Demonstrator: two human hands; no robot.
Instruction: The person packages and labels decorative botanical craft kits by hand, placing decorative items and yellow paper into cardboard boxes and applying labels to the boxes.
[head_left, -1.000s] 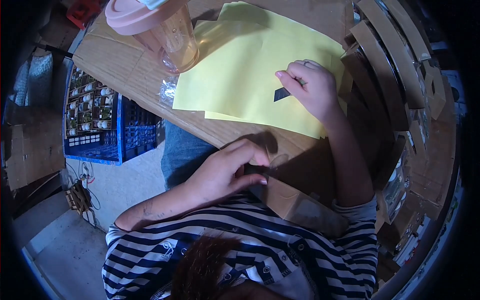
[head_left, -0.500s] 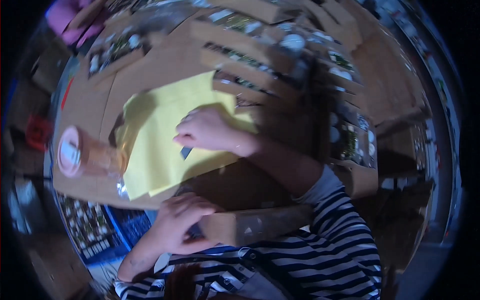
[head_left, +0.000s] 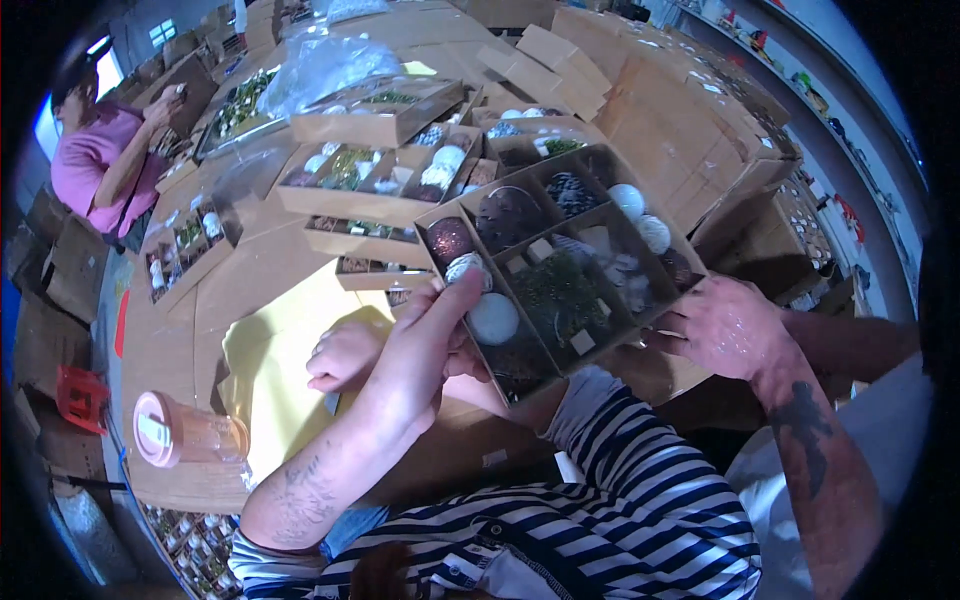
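Observation:
My left hand point(head_left: 430, 335) grips the near-left edge of a divided cardboard box point(head_left: 585, 345), its thumb over the rim. The raised, tilted box shows compartments with white balls, a glittery brown ball, pine cones, green moss and small pale blocks. Beneath and left of it, my right hand point(head_left: 345, 357) rests closed on yellow paper point(head_left: 270, 345). A small dark flat thing point(head_left: 331, 402) pokes out below its fingers; its kind is unclear. The box hides part of my right forearm. At the box's right corner is a co-worker's hand point(head_left: 725, 325), fingers partly behind it.
A lidded pink cup point(head_left: 170, 430) stands near the table's left edge. Similar filled boxes point(head_left: 375, 180) are stacked beyond the paper, with clear plastic wrap point(head_left: 325, 75) behind. Large cartons point(head_left: 690, 120) stand at right. Another person in pink point(head_left: 105, 170) is at far left.
The box has risen from beside my body to above the table, its contents now facing me, with my left hand on it. A co-worker's arm has entered from the right. My right hand stays on the paper.

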